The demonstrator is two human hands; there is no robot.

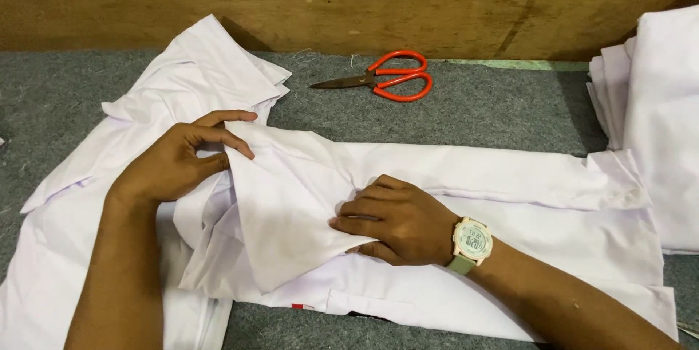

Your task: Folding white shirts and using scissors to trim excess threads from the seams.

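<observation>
Both hands worked a white shirt (437, 197) spread on the grey worktop (495, 113).
Left hand (175, 164) fingers pinched a folded edge; right hand (397, 220) pressed flat, holding nothing. Behind the shirt lay orange-handled scissors (382, 79), bare worktop between.

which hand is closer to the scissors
Right. The right hand rests on the white shirt almost straight below the scissors; the left hand grips a fold further off to the left.

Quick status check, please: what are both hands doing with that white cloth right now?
Left hand pinching a fold of the white shirt. Right hand pressing it flat on the grey mat. Orange scissors lie apart, behind.
</observation>
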